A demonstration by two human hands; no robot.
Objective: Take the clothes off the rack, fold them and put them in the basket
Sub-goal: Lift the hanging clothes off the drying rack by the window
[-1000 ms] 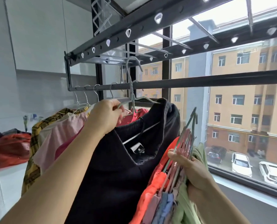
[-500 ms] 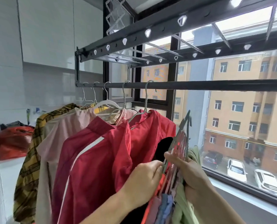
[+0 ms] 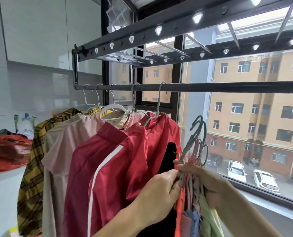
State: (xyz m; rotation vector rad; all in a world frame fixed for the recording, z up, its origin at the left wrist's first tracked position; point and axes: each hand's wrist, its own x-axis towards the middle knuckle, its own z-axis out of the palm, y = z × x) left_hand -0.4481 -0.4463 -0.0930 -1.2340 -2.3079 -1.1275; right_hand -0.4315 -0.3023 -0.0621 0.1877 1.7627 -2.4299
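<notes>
A dark rack rod (image 3: 210,87) runs across the window at head height. From its left half hang a red jacket with a white stripe (image 3: 118,161), a pale pink garment (image 3: 63,144) and a yellow plaid shirt (image 3: 33,161), each on a hanger. My right hand (image 3: 209,178) is closed around a bundle of hangers (image 3: 196,146) with garments hanging from them, orange, blue and light green among them. My left hand (image 3: 161,190) pinches the hanger of a black garment (image 3: 169,156) against that bundle. No basket is in view.
A second perforated rack bar (image 3: 142,37) sits above the rod. White counter (image 3: 0,187) at the left carries a red-orange bag (image 3: 5,151). White wall cabinets are above it. The window (image 3: 244,134) and its sill (image 3: 279,207) close off the right side.
My left hand lifted the black garment off the rod and brought it down to the bundle in my right hand. The red jacket behind it is now exposed.
</notes>
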